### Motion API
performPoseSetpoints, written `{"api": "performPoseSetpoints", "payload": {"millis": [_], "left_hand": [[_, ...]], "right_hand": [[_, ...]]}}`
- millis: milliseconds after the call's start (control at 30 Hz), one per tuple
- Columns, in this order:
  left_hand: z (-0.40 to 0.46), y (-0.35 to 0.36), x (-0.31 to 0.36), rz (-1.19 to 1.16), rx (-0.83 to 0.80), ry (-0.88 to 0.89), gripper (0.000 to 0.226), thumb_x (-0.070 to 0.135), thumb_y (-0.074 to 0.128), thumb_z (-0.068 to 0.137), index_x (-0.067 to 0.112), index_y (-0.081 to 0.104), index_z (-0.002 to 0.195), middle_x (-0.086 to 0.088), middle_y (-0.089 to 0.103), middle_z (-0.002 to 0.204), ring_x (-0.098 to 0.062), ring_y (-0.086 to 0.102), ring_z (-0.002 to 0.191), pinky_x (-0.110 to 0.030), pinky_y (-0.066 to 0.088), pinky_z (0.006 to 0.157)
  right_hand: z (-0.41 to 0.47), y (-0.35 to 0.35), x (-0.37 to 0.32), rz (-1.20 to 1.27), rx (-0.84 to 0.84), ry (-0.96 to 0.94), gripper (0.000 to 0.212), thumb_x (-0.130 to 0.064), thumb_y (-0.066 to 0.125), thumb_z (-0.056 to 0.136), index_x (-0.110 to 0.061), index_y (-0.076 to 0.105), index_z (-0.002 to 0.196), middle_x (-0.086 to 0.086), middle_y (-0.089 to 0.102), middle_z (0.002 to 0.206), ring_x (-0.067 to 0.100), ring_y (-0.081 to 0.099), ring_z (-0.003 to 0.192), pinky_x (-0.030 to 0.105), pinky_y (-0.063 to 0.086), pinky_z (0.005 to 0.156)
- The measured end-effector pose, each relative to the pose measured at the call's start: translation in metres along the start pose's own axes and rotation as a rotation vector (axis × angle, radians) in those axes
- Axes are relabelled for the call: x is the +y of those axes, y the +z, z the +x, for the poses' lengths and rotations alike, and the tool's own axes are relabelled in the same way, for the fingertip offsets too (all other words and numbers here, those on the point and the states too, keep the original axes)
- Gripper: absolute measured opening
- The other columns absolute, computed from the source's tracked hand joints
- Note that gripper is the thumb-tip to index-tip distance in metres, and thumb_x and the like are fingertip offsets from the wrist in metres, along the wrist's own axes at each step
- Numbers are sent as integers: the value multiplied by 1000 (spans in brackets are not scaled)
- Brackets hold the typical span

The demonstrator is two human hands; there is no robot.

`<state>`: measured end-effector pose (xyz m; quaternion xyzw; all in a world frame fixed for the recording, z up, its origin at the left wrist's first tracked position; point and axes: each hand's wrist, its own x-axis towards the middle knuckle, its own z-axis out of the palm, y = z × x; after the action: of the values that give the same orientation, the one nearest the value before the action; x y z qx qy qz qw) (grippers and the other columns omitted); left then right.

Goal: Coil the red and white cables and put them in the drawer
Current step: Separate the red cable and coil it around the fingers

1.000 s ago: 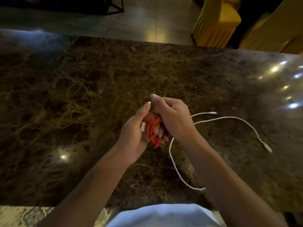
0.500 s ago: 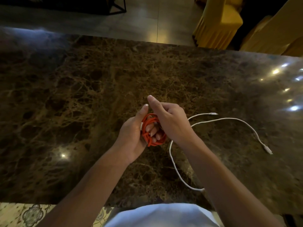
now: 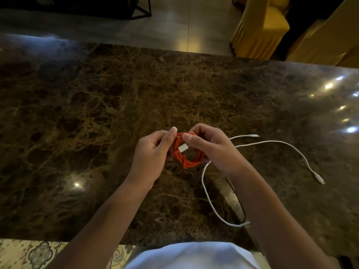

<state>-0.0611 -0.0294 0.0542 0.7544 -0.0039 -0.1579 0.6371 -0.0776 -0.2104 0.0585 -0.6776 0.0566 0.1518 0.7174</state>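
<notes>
I see both hands up over the marble top (image 3: 97, 133), with the red coil (image 3: 187, 155) held between them. My left hand (image 3: 150, 154) closes on the coil's 9 o'clock edge, thumb on top. My right hand (image 3: 211, 149) pinches the 3 o'clock edge, its thumb lying across the loops just beside the white plug (image 3: 182, 148) that sits on the coil's upper left. The coil faces me roughly flat-on, a small bundle of several loops. I judge the coiling of the red one nearly done, with the plug end left to tuck.

The white cable (image 3: 206, 193) lies loose on the marble at about 4 o'clock from the coil, passing under my right forearm. From its near bend at 5 o'clock it runs up past my right wrist, then out to 3 o'clock. Its long run lies left to right; one plug (image 3: 318, 179) rests far right, the other tip (image 3: 253, 135) just beyond my right hand. My right hand is the nearer one to it, so I would reach with that.

No drawer shows. Beyond the far edge, at 1 o'clock, stand yellow chair covers (image 3: 260, 26). I can read no brand, label or writing anywhere.
</notes>
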Motion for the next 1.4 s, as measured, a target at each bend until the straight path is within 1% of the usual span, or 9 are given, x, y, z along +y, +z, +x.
{"api": "performPoseSetpoints", "payload": {"millis": [200, 467, 700, 767, 867, 933, 1033, 1200, 1400], "left_hand": [[5, -12, -2, -17, 75, 30, 20, 31, 59, 106, 17, 67, 95, 8, 53, 59, -5, 46, 49, -18, 37, 44], [-6, -12, 1, -57, -178, 117, 12, 27, 61, 102, 15, 62, 102, -10, 77, 81, -17, 56, 55, -27, 43, 47], [-6, -11, -10, 107, -99, 158, 30, 44, 72, 85, 27, 60, 107, 4, 64, 64, -6, 56, 51, -18, 46, 49], [-3, -13, -12, 241, -39, 187, 39, 57, 71, 80, 31, 61, 108, 8, 62, 69, -5, 59, 58, -16, 47, 52], [0, -14, -13, 310, -127, 107, 55, 65, 68, 78, 31, 61, 121, 11, 70, 101, -2, 69, 92, -21, 59, 77], [-1, -14, -12, 263, -223, 56, 43, 58, 67, 85, 27, 66, 115, 6, 75, 101, -7, 73, 95, -29, 63, 82], [-1, -12, -10, 149, -268, 10, 22, 38, 68, 96, 21, 66, 110, -6, 75, 91, -20, 75, 78, -26, 60, 63], [-1, -7, -14, 396, -88, 169, 19, 17, 63, 104, 28, 64, 119, 19, 66, 96, 15, 66, 89, -6, 53, 71], [4, -15, -17, 260, 106, 36, 18, 17, 67, 102, 33, 70, 109, 15, 72, 97, 13, 68, 93, -10, 58, 70]], "right_hand": [[5, 1, 5, -179, 31, -23, 18, -21, 71, 97, -6, 62, 95, -8, 66, 65, 1, 60, 53, 17, 47, 50], [10, -4, 11, -235, 155, -46, 26, -28, 71, 97, -3, 66, 98, 6, 68, 75, 19, 65, 59, 33, 54, 49], [10, -4, 13, -174, 89, -62, 23, -25, 67, 99, -2, 67, 101, 9, 69, 83, 20, 67, 71, 33, 58, 61], [8, -4, 11, -144, 63, -42, 22, -24, 66, 100, -2, 67, 102, 5, 71, 80, 16, 70, 69, 31, 59, 58], [7, -3, 8, -106, 26, -20, 23, -24, 65, 101, -1, 68, 104, 6, 72, 83, 18, 72, 73, 35, 60, 64], [6, -2, 7, -136, -3, -22, 24, -27, 65, 101, -4, 70, 104, 9, 73, 87, 20, 71, 77, 39, 60, 71], [5, 0, 5, -112, -30, 22, 28, -27, 64, 101, 0, 68, 106, 9, 74, 90, 20, 74, 79, 38, 62, 70], [9, 12, 11, -69, -24, 51, 26, -25, 70, 97, -2, 63, 107, 12, 74, 89, 24, 77, 78, 40, 64, 64], [29, 25, 20, -123, 13, -41, 14, -23, 71, 98, -14, 62, 105, 19, 71, 94, 30, 78, 80, 55, 65, 68]]}}
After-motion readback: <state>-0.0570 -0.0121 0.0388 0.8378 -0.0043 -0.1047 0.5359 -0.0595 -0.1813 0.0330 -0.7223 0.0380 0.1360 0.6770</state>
